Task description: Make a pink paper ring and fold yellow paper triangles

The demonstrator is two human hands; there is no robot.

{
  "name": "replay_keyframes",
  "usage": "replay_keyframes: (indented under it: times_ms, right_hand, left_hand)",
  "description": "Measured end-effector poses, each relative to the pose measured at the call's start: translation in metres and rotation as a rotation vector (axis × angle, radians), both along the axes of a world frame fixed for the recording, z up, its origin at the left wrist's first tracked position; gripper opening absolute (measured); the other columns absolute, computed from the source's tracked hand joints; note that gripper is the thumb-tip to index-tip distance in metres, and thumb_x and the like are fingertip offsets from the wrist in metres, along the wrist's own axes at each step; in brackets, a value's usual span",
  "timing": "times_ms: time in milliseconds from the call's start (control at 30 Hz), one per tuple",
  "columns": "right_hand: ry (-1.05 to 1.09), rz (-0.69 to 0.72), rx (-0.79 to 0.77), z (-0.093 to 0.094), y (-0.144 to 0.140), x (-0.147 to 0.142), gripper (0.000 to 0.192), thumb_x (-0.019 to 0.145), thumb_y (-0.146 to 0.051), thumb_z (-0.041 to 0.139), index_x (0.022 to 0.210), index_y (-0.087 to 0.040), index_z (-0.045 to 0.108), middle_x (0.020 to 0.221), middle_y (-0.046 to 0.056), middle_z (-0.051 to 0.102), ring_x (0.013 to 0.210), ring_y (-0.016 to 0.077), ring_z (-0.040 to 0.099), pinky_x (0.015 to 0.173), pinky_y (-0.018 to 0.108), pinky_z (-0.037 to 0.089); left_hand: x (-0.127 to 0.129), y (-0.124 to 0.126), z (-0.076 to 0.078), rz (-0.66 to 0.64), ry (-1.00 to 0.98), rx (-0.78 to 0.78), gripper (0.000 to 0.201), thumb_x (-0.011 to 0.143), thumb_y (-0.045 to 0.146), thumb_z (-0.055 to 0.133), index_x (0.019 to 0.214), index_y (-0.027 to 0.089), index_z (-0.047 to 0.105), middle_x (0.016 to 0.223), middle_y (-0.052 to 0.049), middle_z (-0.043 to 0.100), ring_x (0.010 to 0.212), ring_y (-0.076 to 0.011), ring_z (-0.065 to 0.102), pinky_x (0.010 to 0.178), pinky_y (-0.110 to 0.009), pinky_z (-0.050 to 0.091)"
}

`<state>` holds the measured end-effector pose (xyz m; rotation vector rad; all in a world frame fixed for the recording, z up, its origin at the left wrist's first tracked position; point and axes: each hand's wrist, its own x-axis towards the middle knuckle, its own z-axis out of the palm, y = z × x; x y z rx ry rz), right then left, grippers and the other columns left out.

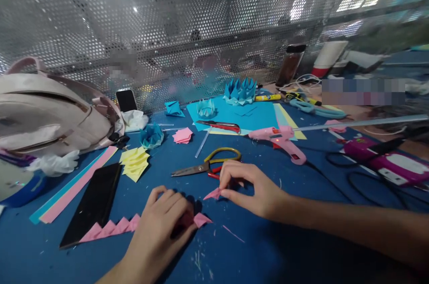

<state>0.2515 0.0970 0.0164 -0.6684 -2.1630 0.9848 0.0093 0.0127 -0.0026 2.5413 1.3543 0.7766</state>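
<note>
My left hand (164, 230) is closed on a strip of pink folded paper points (115, 226). The strip's left end lies over a dark phone-like slab (92, 205), and one point shows past my fingers on the right. Between thumb and fingertips, my right hand (256, 188) pinches a single pink folded paper triangle (213, 194), a short gap away from the strip's end. Just behind my right hand lie yellow-and-red-handled scissors (208, 166), their red handle partly hidden by it. A pink glue gun (281, 138) rests beyond, with a long clear glue stick in its back.
Yellow paper squares (134, 162), pink paper squares (182, 135) and a red utility knife (219, 126) lie farther back. Blue folded-paper crowns (239, 92) stand near a perforated metal screen (187, 29). A pale backpack (50, 105) sits left; a purple power strip (385, 161) and cables lie right.
</note>
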Motion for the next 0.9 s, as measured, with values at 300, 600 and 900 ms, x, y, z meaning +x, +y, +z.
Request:
replay_keyframes:
  times_ms: [300,600,900]
  right_hand:
    - [-0.022,0.121,0.126,-0.0044,-0.0069,0.0008,0.009,0.083,-0.01,0.057,0.076,-0.016,0.056,0.072,0.003,0.06,0.072,0.015,0.051,0.066,0.029,0.04]
    - [-0.088,0.133,0.098,-0.0033,-0.0095,-0.0023,0.01,0.079,-0.006,0.058,0.074,-0.015,0.058,0.072,0.002,0.064,0.069,0.0127,0.051,0.064,0.026,0.038]
    - [-0.082,0.139,0.082,-0.006,-0.0102,-0.0039,0.009,0.08,-0.008,0.061,0.075,-0.015,0.06,0.072,0.002,0.064,0.071,0.0132,0.053,0.064,0.025,0.039]
  left_hand:
    - [-0.0047,-0.0013,-0.0041,-0.021,-0.05,0.132,0.014,0.094,0.008,0.059,0.095,0.021,0.054,0.078,0.003,0.063,0.069,-0.0141,0.057,0.088,-0.034,0.033]
    - [-0.0054,-0.0007,-0.0027,-0.028,-0.054,0.143,0.016,0.093,0.006,0.06,0.1,0.02,0.056,0.081,0.002,0.067,0.071,-0.0136,0.06,0.088,-0.034,0.036]
    - [-0.005,-0.0006,-0.0001,-0.052,-0.074,0.098,0.017,0.092,0.007,0.062,0.104,0.019,0.057,0.086,0.001,0.066,0.076,-0.0138,0.06,0.089,-0.033,0.037]
